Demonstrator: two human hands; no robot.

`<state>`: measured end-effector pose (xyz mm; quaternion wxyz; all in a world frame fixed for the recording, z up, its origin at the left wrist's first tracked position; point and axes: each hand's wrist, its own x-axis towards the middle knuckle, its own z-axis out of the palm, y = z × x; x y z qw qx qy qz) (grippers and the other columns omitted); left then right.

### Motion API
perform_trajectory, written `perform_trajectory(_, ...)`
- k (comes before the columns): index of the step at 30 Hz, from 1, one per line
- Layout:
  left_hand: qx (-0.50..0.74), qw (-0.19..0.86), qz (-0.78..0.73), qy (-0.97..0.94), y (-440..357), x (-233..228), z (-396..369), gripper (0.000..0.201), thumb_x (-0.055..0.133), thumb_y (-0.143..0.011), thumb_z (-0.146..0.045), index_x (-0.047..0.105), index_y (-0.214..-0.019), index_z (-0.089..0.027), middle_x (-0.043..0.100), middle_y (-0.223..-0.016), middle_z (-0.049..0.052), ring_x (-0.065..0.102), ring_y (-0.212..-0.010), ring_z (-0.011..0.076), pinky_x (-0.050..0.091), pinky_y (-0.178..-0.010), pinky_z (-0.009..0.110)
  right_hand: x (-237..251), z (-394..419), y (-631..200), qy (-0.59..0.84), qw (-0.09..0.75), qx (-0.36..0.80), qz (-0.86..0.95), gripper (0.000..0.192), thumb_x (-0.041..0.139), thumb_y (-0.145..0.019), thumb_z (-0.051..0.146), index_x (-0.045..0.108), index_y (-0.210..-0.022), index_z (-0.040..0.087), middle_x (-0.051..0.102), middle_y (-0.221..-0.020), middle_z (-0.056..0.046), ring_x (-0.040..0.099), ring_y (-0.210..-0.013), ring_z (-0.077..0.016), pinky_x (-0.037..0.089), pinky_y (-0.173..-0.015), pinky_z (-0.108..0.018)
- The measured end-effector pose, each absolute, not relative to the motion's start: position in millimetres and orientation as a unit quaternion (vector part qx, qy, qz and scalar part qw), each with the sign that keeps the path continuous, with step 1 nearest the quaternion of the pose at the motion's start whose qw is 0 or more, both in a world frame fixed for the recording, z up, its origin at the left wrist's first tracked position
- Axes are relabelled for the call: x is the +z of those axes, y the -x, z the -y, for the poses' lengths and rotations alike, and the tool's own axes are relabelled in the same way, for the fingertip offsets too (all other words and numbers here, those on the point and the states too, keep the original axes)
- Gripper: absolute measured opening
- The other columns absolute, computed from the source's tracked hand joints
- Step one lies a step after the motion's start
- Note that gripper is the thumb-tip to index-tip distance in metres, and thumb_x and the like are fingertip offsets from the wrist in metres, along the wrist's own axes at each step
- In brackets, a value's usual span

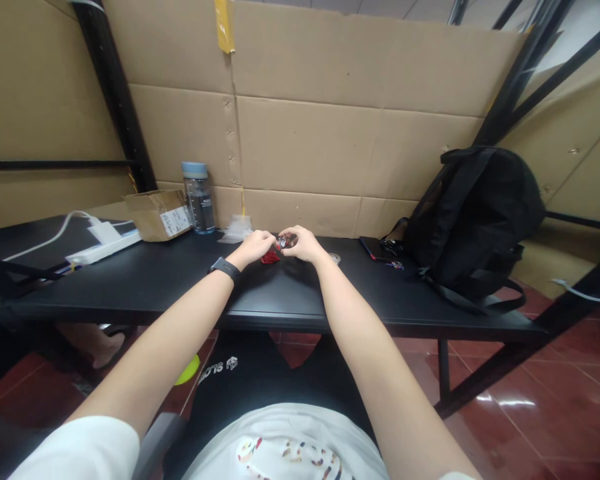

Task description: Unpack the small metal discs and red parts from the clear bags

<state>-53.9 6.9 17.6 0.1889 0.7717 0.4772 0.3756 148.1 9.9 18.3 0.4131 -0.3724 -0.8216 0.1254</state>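
Both hands meet over the black table (pixel 190 287), near its middle. Between them is a small shiny round piece with some red on it (pixel 282 244), too small to name. My right hand (pixel 303 245) curls its fingers and thumb around this piece. From the other side, my left hand (pixel 257 246) has its fingers pinched together at the piece's edge; whether it grips the piece or something red beside it is hard to see. Several small red pieces (pixel 269 257) lie in a pile on the table just below my left fingers. Beside my right wrist sits a clear round item (pixel 335 259), partly hidden.
Behind my left hand lie clear plastic bags (pixel 237 229), a water bottle (pixel 199 200) and an open cardboard box (pixel 160 215). A white power strip (pixel 105 247) is farther left. To the right are a phone-like dark item (pixel 373 249) and a black backpack (pixel 473 223). Cardboard (pixel 300 143) walls the back.
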Motion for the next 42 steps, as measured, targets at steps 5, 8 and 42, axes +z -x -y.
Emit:
perform_trajectory(5,0.37,0.175,-0.465,-0.785,54.4,19.1,-4.1,0.031,0.051,-0.079,-0.033,0.076,-0.076,-0.015,0.074,-0.075,0.005,0.066,-0.074,0.0209,0.05,-0.07,0.028,18.8,-9.9,-148.3,0.377,0.414,0.125,0.819,0.046,0.083,-0.062,0.016,0.076,-0.106,0.021,0.066,-0.098,-0.002,0.063,-0.082,-0.0146,0.052,-0.082,-0.028)
perform_trajectory(8,0.374,0.157,-0.449,-0.796,54.5,19.3,-4.3,0.03,0.053,-0.079,-0.036,0.074,-0.073,-0.015,0.073,-0.079,0.005,0.066,-0.076,0.0208,0.051,-0.074,0.029,19.3,-9.2,-148.5,0.379,0.413,0.127,0.818,0.046,0.083,-0.062,0.016,0.076,-0.107,0.021,0.067,-0.098,-0.001,0.063,-0.081,-0.0141,0.052,-0.083,-0.028)
perform_trajectory(42,0.278,0.064,-0.561,-0.777,70.0,20.3,0.3,0.014,0.072,-0.068,-0.035,0.079,-0.077,-0.027,0.079,-0.09,0.004,0.068,-0.095,0.0286,0.043,-0.092,0.04,36.4,-6.5,-232.7,0.733,0.266,0.15,0.608,0.032,0.088,-0.057,0.026,0.072,-0.082,0.013,0.073,-0.078,-0.012,0.071,-0.071,-0.0218,0.055,-0.06,-0.026)
